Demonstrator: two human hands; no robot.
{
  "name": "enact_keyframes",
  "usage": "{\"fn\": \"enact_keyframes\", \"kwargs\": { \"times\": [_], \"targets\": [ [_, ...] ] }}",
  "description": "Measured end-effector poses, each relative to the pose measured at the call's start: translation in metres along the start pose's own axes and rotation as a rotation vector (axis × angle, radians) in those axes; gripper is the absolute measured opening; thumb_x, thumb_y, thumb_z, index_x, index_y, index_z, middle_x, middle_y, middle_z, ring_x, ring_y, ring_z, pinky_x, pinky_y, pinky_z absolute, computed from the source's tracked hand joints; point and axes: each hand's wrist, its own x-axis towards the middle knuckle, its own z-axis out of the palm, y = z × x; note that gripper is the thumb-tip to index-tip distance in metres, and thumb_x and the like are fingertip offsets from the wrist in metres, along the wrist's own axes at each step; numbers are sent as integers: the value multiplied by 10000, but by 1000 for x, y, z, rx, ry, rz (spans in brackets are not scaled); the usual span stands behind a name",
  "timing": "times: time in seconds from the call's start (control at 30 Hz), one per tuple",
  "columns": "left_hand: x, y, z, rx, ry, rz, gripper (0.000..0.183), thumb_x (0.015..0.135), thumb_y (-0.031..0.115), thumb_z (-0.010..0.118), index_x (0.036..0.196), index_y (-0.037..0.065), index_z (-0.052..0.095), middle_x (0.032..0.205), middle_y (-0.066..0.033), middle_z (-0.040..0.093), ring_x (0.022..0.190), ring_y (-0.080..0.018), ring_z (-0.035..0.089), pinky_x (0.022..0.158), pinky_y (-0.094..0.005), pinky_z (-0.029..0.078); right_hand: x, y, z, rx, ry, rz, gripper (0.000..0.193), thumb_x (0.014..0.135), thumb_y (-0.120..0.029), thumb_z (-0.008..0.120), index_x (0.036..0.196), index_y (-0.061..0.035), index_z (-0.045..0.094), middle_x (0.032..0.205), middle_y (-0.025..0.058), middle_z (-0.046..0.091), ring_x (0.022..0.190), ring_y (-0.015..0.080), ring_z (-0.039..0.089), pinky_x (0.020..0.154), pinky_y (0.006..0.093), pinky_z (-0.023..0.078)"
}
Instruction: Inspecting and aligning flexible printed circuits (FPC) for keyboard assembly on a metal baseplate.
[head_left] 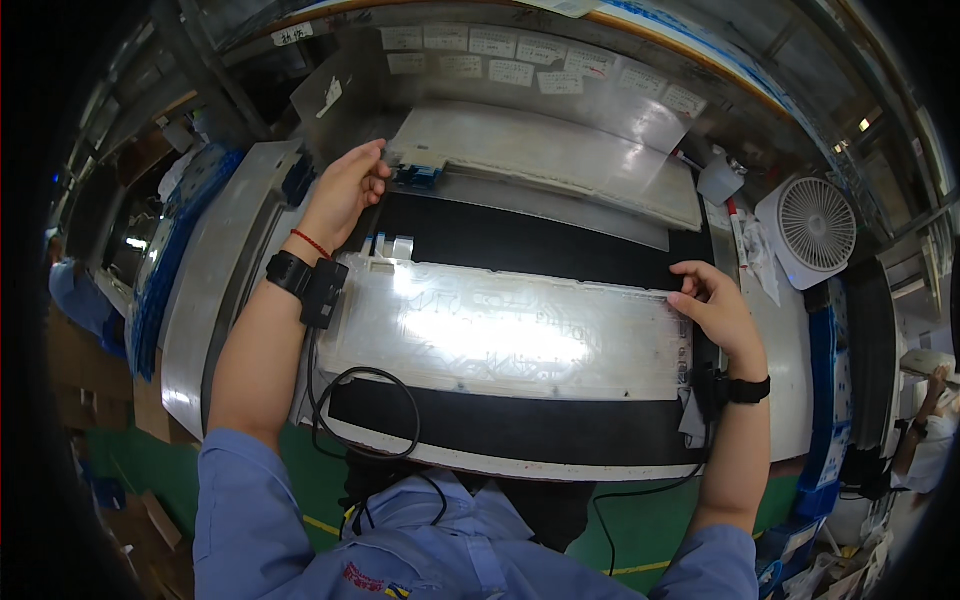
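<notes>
A translucent membrane sheet (pixel 420 340) with faint circuit traces lies in front of me on a black mat (pixel 520 430). Pale ribbon tails (pixel 392 246) stick out from its far left edge. At its far right corner, my right hand (pixel 722 312) has the thumb on the edge and the fingers curled just beyond. My left hand (pixel 348 192) is raised past the far left corner, fingers bent in toward the thumb; whatever they pinch, if anything, is too small to make out. Just right of it is a small blue part (pixel 418 176), at the edge of a stacked flat panel (pixel 540 150).
A white fan (pixel 815 230) stands at the far right, near a red marker (pixel 733 215) and crumpled tissue (pixel 760 255). Paper labels (pixel 540 50) line the back board. A black cable (pixel 415 420) loops over the table's near left edge. Another person (pixel 925 440) is at far right.
</notes>
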Motion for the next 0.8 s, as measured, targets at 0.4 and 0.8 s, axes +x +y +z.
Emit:
{"fn": "enact_keyframes", "kwargs": {
  "times": [0.4,0.8],
  "targets": [
    [1,-2,3,-27,95,5,412,977,287,477,1295,27,450,858,12,534,679,-51,456,610,-186,381,0,6,0,220,-52,-24,171,836,-34,647,1005,-12,643,820,-14,619,686,40,512,618,178,416],
    [-4,3,7,62,11,31,318,986,254,447,1186,18,518,800,23,537,653,-36,454,587,-171,382,-1,-1,-2,265,159,-105,99,894,-63,591,985,-29,612,803,-33,594,678,31,491,615,171,393]
  ]
}}
